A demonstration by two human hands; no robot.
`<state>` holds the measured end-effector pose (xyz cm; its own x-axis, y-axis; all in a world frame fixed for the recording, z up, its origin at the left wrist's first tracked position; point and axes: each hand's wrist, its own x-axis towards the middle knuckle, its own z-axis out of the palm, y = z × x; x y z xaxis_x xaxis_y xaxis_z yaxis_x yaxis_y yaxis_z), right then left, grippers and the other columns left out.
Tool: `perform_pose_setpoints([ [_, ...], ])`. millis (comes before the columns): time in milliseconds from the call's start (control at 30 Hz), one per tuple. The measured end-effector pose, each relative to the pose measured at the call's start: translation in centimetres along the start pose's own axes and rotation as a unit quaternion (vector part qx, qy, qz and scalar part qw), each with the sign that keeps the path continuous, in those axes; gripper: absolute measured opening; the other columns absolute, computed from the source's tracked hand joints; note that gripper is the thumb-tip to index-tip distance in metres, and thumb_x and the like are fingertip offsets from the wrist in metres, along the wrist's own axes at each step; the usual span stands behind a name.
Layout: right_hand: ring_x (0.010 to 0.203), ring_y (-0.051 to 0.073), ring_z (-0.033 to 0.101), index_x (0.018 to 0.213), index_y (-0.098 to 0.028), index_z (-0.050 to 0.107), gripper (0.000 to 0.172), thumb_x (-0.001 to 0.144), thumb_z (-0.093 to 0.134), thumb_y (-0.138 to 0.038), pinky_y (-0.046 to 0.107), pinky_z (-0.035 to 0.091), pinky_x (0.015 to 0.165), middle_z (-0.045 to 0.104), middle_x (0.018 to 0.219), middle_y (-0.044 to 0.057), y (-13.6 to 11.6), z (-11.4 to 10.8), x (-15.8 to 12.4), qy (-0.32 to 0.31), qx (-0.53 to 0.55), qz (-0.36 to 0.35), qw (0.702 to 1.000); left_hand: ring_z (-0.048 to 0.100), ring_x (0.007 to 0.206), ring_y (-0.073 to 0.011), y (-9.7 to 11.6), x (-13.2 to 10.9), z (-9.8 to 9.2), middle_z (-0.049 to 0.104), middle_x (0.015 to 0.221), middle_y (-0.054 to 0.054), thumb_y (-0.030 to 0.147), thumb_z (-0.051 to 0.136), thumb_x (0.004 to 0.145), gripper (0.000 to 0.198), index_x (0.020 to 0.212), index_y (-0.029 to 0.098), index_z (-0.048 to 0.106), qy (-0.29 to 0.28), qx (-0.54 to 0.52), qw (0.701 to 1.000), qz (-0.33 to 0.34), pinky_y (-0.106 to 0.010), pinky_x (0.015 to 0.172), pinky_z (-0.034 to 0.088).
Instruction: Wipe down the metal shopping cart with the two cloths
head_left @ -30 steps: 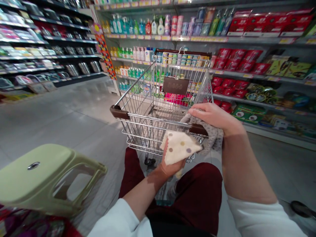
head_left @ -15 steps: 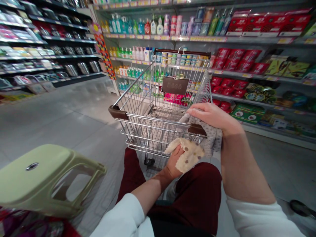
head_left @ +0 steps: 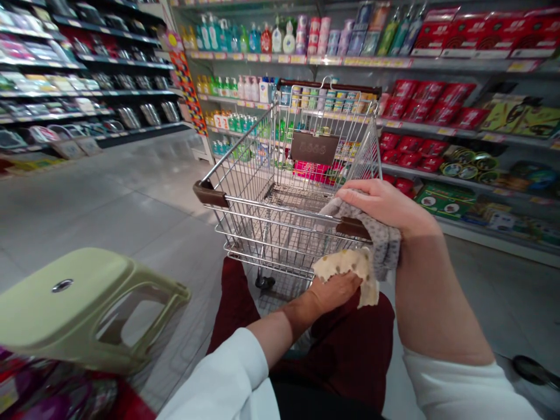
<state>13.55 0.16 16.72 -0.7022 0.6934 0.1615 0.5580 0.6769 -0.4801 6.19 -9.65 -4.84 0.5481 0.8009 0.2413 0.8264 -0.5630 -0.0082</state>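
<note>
A wire shopping cart (head_left: 258,175) with brown corner caps stands in front of my knees. My right hand (head_left: 385,204) lies on top of its near right corner and presses a grey dotted cloth (head_left: 385,245) against the rim. Just below that corner, my left hand (head_left: 336,289) grips the cream underside of the same cloth (head_left: 347,262), which hangs off the rim in a crumpled fold. My dark red trousers (head_left: 350,344) fill the space under both hands.
A pale green plastic stool (head_left: 79,303) lies at the lower left, beside my left leg. Shelves of bottles and red packs (head_left: 420,105) run close behind the cart. More shelving (head_left: 87,87) lines the far left across a grey tiled aisle (head_left: 109,198).
My left hand has dropped lower and slid right under the cart's corner; the cream cloth it held up flat is now crumpled. My right hand has stayed on the corner.
</note>
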Motion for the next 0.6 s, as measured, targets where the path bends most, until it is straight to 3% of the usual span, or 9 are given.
perform_pose_setpoints([
  [233, 0.082, 0.017, 0.054, 0.083, -0.015, 0.065, 0.047, 0.092, 0.046, -0.057, 0.027, 0.037, 0.073, 0.065, 0.084, 0.005, -0.3, -0.1, -0.2, 0.001, 0.022, -0.009, 1.0, 0.067, 0.082, -0.0184, -0.9, -0.5, -0.3, 0.069, 0.084, -0.005, 0.012, 0.043, 0.098, 0.027, 0.106, 0.018, 0.068, 0.001, 0.035, 0.999, 0.037, -0.032, 0.076, 0.049],
  [467, 0.08, 0.018, 0.054, 0.082, -0.017, 0.066, 0.047, 0.091, 0.045, -0.058, 0.028, 0.039, 0.074, 0.068, 0.086, 0.005, -0.2, -0.1, -0.2, 0.004, 0.019, -0.02, 1.0, 0.068, 0.082, -0.0184, -1.0, -1.3, 1.4, 0.072, 0.082, -0.004, 0.018, 0.046, 0.098, 0.025, 0.097, 0.021, 0.071, -0.002, 0.006, 0.999, 0.04, -0.031, 0.072, 0.05],
  [600, 0.079, 0.019, 0.056, 0.08, -0.019, 0.066, 0.046, 0.09, 0.046, -0.06, 0.028, 0.041, 0.072, 0.067, 0.083, 0.004, -0.3, -0.1, -0.2, 0.009, 0.017, -0.012, 1.0, 0.067, 0.085, -0.0176, -1.3, -1.9, 2.1, 0.074, 0.088, -0.004, 0.02, 0.05, 0.096, 0.022, 0.096, 0.021, 0.072, 0.011, -0.012, 1.0, 0.015, -0.03, 0.077, 0.051],
])
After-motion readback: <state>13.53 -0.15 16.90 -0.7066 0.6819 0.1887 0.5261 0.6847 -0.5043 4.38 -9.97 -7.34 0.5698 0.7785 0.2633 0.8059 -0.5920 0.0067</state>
